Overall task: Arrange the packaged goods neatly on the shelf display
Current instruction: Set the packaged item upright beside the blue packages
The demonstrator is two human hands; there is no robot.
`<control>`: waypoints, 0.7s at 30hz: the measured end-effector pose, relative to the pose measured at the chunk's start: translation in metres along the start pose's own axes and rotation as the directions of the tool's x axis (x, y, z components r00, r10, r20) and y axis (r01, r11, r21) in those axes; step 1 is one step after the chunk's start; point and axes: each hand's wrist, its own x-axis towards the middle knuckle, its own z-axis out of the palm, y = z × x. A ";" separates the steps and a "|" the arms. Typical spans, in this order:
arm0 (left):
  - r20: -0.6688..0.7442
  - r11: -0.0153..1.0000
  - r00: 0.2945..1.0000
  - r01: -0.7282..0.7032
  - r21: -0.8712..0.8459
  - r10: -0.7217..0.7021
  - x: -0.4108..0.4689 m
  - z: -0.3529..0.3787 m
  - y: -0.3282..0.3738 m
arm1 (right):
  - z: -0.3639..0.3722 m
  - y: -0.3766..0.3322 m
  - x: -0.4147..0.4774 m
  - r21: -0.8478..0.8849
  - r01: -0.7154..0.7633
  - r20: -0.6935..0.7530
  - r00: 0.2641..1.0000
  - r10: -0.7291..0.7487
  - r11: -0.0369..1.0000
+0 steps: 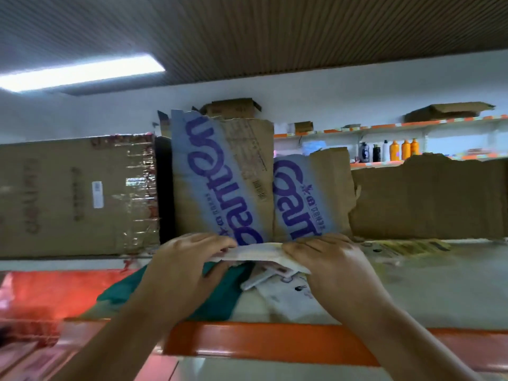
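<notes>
On the top shelf (412,295), near the middle of its orange front edge: a flat white packet (255,251), lifted slightly clear of the shelf and gripped at both ends. At its left end, the left hand (189,259), fingers curled over the top and thumb tucked beneath; at its right end, the right hand (327,262), closed on it in much the same way, thumb hidden. Long axis of the packet parallel to the front edge, running hand to hand, so neither hand nearer than the other. Directly below, toward the front edge, a green packet (220,290) and a loose heap of white packets (286,295), lying askew. Just behind, toward the back edge, two printed cartons (220,174) standing upright, close to the fingertips; a taped carton (74,196) toward the left end, torn cardboard (426,199) toward the right. Likely step in hand: squaring this packet before setting it down. Little room rearward, so probably a straight lowering onto the heap or a slide rightward along the shelf, long axis kept in line with the front edge. Print on the packet too blurred to read.
</notes>
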 end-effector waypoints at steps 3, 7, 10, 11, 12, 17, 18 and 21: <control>-0.059 0.999 0.998 0.035 -0.037 -0.037 -0.025 -0.020 -0.026 | 0.010 -0.028 0.018 -0.002 0.049 0.007 0.999 -0.049 0.999; -0.075 0.995 0.993 0.091 0.029 -0.089 -0.060 -0.054 -0.067 | 0.028 -0.081 0.046 0.031 0.074 0.041 0.996 -0.075 0.997; -0.089 0.989 0.987 0.139 0.051 -0.134 -0.087 -0.081 -0.098 | 0.045 -0.126 0.067 0.060 0.054 0.066 0.996 -0.058 0.997; -0.100 0.986 0.982 0.163 0.045 -0.158 -0.100 -0.092 -0.111 | 0.052 -0.146 0.074 0.090 0.055 0.064 0.996 -0.061 0.994; -0.113 0.982 0.977 0.187 0.036 -0.182 -0.113 -0.103 -0.123 | 0.059 -0.165 0.080 0.123 0.064 0.053 0.996 -0.071 0.990; -0.164 0.962 0.952 0.269 0.040 -0.259 -0.178 -0.160 -0.183 | 0.094 -0.266 0.108 0.202 0.094 0.012 0.995 -0.099 0.975; -0.171 0.959 0.948 0.279 0.041 -0.268 -0.188 -0.170 -0.194 | 0.102 -0.282 0.113 0.214 0.109 -0.023 0.994 -0.107 0.971; -0.165 0.946 0.939 0.316 0.071 -0.301 -0.229 -0.205 -0.230 | 0.126 -0.342 0.131 0.335 0.160 -0.077 0.987 -0.142 0.928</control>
